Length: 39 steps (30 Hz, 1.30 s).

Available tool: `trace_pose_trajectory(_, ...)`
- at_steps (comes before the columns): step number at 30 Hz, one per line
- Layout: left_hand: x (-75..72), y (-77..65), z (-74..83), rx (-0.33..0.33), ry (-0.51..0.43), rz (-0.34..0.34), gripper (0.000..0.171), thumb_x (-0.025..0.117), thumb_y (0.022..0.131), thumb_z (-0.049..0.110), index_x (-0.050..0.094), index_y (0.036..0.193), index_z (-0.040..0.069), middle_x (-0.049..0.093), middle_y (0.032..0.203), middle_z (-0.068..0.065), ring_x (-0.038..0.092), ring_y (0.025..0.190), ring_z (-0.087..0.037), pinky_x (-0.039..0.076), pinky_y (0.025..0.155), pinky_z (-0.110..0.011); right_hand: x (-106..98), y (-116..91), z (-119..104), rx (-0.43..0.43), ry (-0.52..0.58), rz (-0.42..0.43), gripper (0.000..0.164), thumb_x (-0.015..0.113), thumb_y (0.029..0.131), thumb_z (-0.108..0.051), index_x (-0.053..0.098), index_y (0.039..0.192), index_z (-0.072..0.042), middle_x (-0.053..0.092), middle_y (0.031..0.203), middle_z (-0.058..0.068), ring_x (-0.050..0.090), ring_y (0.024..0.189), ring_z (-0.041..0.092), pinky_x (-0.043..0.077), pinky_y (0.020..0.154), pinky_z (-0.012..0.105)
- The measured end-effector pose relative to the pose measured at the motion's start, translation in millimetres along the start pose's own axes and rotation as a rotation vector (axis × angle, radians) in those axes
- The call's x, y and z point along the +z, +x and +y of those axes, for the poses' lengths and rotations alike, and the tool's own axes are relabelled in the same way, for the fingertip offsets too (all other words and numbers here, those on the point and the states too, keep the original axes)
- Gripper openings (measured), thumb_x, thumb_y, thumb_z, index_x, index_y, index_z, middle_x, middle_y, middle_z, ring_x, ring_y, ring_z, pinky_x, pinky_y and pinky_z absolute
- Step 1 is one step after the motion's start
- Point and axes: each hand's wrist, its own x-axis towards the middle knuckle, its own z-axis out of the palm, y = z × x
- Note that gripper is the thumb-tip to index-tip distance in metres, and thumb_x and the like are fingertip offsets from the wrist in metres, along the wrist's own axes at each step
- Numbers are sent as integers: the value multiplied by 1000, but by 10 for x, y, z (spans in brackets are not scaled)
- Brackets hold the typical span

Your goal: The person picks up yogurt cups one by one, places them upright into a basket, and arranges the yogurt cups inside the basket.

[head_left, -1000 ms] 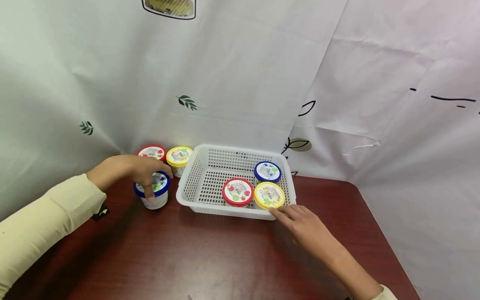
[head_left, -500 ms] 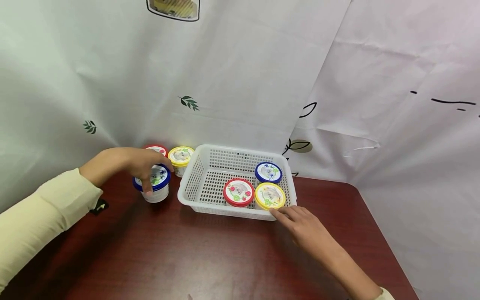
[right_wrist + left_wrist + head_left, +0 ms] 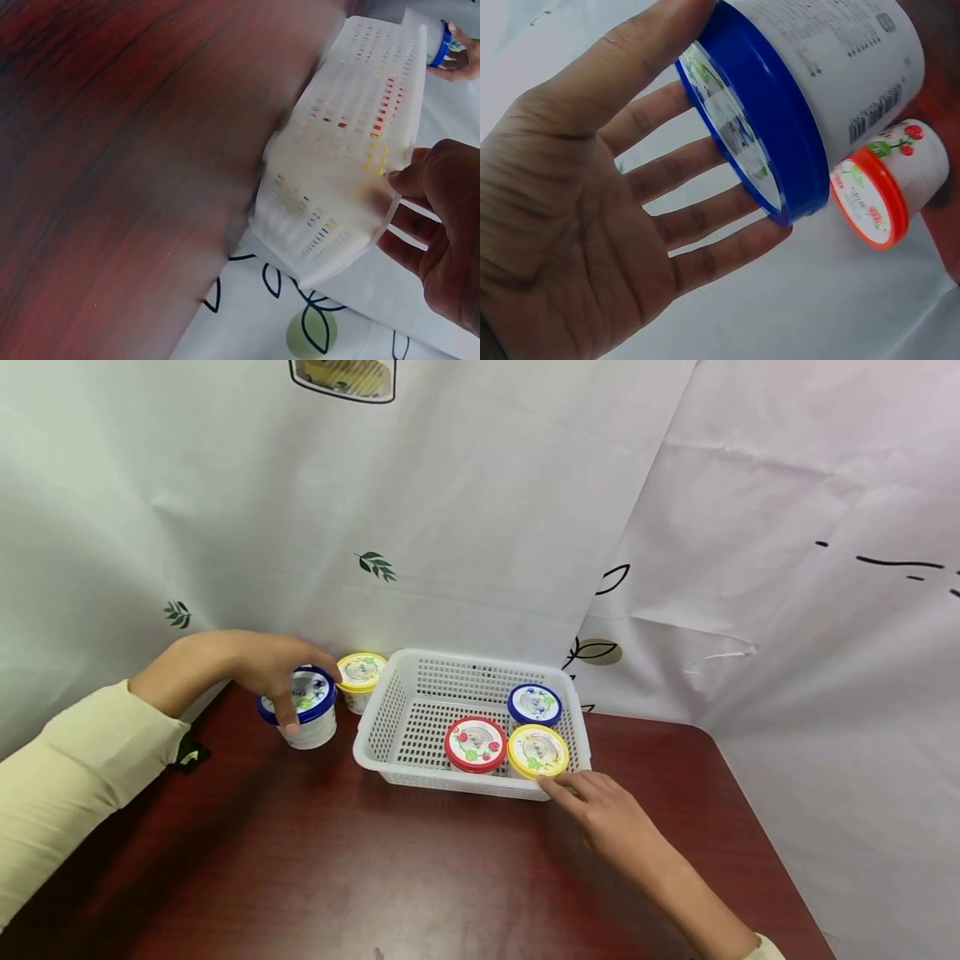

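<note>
My left hand (image 3: 262, 662) grips a tub with a blue lid (image 3: 318, 727), thumb on the near side and fingers on the far side of the lid. I cannot tell whether the tub touches the table. In the left wrist view a red-lidded tub (image 3: 922, 157) stands beyond the blue one; in the head view the hand hides it. A yellow-lidded tub (image 3: 362, 672) stands just right of that hand. My right hand (image 3: 603, 814) holds the near right rim of a white plastic basket (image 3: 431, 779), thumb outside, fingers inside.
Inside the basket, a red-lidded tub (image 3: 476, 743), a yellow-lidded tub (image 3: 538, 750) and a blue-lidded tub (image 3: 536, 703) sit toward the right. A patterned white cloth (image 3: 480, 527) hangs behind the dark red table (image 3: 450, 868). A small black item (image 3: 189, 756) lies under the left sleeve.
My left hand has moved away from me and slightly left with the blue-lidded tub, covering the red-lidded tub behind. The right hand and basket have stayed put.
</note>
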Motion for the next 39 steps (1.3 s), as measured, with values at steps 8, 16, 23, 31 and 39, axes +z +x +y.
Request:
trace_pose_trajectory(8,-118,-39,93,-21,18,22,99,109,71,31,63,157,19,61,155,-23,62,134,-44,62,100,-64,14,-1,8,12,1,-7,69,89,79,9,76,144,-13,78,123,6,76,112,26,65,99,45)
trace_pose_trajectory(16,-211,-50,266,13,40,12,97,108,73,28,61,157,17,63,152,-20,63,131,-41,64,98,-60,4,0,6,29,6,-13,68,88,81,9,76,144,-13,78,124,6,75,113,26,65,100,45)
trace_pose_trajectory(23,-313,-42,424,20,36,7,97,108,74,29,60,158,18,62,151,-19,63,130,-40,65,98,-58,64,-21,33,7,35,46,76,87,78,12,73,148,-14,77,122,8,75,110,27,64,97,46)
trace_pose_trajectory(31,-380,-21,618,55,45,21,95,108,72,32,63,155,23,62,156,-14,61,135,-38,64,102,-55,264,-118,116,-23,54,104,77,81,83,13,70,154,-16,77,125,8,74,113,27,63,101,45)
trace_pose_trajectory(39,-418,-19,813,94,79,40,92,109,72,33,66,153,26,66,153,-10,62,133,-34,61,105,-55,50,-6,-13,12,37,39,69,79,81,12,75,146,-11,77,123,6,75,110,24,64,99,45)
